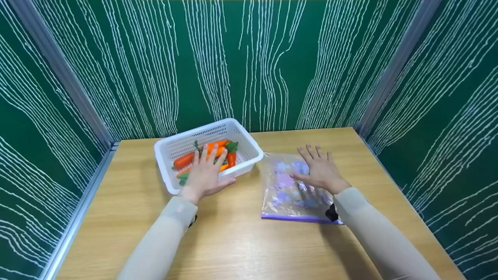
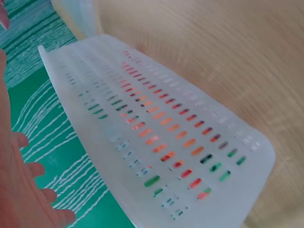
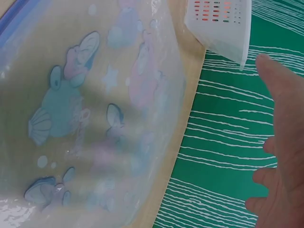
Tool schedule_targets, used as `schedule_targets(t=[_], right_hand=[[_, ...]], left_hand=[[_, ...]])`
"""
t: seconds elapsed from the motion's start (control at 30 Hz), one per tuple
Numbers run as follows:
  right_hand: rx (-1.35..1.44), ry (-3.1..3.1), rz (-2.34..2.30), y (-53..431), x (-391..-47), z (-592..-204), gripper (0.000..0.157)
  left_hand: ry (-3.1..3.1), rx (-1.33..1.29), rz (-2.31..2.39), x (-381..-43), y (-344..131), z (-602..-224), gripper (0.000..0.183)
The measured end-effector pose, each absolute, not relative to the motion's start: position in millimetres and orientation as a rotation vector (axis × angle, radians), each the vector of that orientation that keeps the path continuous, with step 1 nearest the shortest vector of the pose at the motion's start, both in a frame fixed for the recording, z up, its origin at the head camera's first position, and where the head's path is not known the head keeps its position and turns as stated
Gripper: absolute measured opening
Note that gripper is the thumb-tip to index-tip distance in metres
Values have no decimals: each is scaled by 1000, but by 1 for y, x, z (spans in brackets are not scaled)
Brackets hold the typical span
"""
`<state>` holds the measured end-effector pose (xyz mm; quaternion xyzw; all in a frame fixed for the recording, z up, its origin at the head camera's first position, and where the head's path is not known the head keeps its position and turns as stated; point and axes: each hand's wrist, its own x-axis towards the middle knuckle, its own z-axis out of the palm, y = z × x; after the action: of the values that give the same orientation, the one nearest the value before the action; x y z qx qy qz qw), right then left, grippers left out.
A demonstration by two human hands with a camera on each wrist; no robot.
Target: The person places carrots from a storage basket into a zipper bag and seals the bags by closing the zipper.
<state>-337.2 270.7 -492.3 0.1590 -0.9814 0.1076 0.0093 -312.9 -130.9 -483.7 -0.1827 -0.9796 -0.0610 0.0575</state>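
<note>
A white plastic basket point(image 1: 249, 144) with slotted walls stands at the back left of the table, holding several orange and red carrots point(image 1: 183, 160) with green tops. My left hand point(image 1: 204, 173), fingers spread, hovers over the basket's front edge and hides part of the carrots. In the left wrist view the slotted basket wall point(image 2: 156, 118) lies beside that hand, with orange, red and green showing through. To the right, a clear zip bag point(image 1: 286, 198) with pastel cartoon prints and a purple zip edge lies flat. My right hand point(image 1: 321, 171) is spread above the bag, holding nothing.
The wooden table point(image 1: 233, 249) is bounded at the back and sides by green panels point(image 1: 264, 70) with white wavy lines. Grey metal posts point(image 1: 393, 66) stand at the corners. The basket and bag lie close side by side.
</note>
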Motion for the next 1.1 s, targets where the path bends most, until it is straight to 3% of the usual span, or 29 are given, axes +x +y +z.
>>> schedule_targets(t=[1.1], right_hand=[[786, -2984, 330, 285, -322, -508, 101]], left_hand=[[-2932, -809, -275, -297, -85, -497, 95]])
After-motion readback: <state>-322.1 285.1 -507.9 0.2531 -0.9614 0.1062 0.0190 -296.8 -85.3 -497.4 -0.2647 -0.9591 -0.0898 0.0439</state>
